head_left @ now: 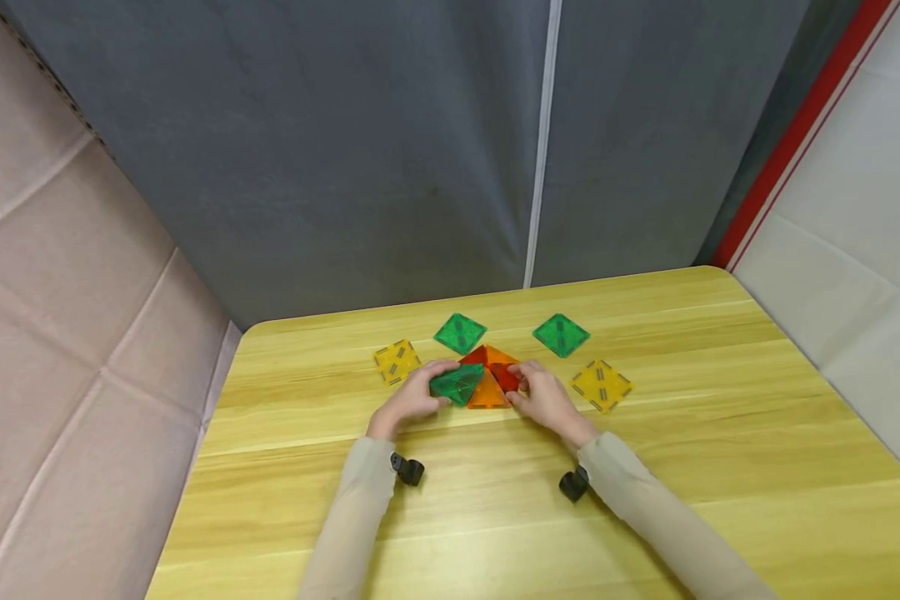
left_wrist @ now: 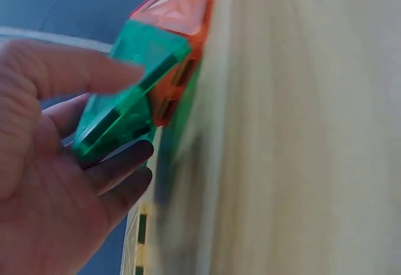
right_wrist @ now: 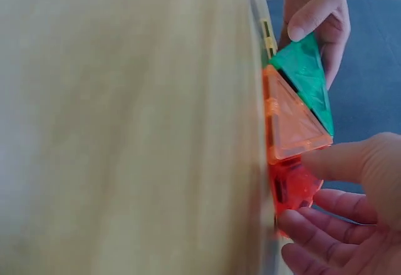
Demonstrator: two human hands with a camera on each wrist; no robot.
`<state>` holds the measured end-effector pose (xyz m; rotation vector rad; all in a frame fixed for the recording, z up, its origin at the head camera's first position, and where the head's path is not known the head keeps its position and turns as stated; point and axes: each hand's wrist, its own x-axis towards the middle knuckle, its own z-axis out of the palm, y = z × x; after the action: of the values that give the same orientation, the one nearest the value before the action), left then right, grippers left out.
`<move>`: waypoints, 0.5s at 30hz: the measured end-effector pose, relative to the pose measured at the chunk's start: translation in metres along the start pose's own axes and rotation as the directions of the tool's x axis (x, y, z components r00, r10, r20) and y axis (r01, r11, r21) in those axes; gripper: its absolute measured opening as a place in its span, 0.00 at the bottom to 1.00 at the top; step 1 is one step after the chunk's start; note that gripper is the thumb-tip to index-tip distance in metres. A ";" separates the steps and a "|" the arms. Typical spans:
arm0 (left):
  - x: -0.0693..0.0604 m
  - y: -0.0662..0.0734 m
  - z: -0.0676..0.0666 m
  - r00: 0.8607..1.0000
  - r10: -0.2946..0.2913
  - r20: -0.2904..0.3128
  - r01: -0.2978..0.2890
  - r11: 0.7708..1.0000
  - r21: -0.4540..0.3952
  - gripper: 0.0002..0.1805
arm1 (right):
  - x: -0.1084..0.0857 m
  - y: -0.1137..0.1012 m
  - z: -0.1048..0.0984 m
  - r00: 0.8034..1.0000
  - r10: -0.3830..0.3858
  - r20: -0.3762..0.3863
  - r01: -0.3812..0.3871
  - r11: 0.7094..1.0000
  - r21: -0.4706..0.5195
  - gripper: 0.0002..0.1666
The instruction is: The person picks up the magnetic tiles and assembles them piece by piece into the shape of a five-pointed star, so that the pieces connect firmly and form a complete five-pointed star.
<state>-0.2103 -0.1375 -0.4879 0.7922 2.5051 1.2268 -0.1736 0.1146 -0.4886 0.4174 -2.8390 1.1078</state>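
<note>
A small pyramid of translucent magnetic tiles stands on the table, with an orange triangular tile (head_left: 487,392) facing me and a red tile (right_wrist: 297,184) on its right side. Against its left side leans a green magnetic tile piece (left_wrist: 128,90), its edges meeting in a ridge. My left hand (head_left: 417,392) holds that green piece, thumb over the front and fingers behind. On the other side, my right hand (head_left: 543,395) holds the red side between thumb and fingers, the thumb close to the orange tile's edge. The pyramid's back is mostly hidden.
Two flat green tiles (head_left: 460,333) lie behind the pyramid, one on each side. A yellow tile (head_left: 397,362) lies left of it and another yellow tile (head_left: 602,386) on the right. The wooden table (head_left: 480,525) ends at a grey curtain (head_left: 330,167).
</note>
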 end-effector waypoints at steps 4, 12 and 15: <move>-0.004 -0.003 -0.010 0.990 -0.051 -0.133 0.040 0.996 -0.078 0.27 | 0.010 -0.004 -0.005 0.996 -0.058 -0.064 0.062 0.996 0.066 0.17; 0.009 -0.022 -0.026 0.865 -0.204 -0.459 0.141 0.976 -0.168 0.13 | 0.054 -0.011 -0.012 0.999 0.016 -0.028 -0.012 0.988 0.153 0.20; 0.026 -0.021 -0.028 0.865 -0.243 -0.439 0.189 0.968 -0.163 0.14 | 0.073 -0.011 -0.009 0.996 0.088 0.027 -0.092 0.979 0.182 0.22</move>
<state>-0.2516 -0.1511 -0.4864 0.1912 2.7448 1.6058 -0.2406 0.0965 -0.4629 0.3141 -2.8077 1.3959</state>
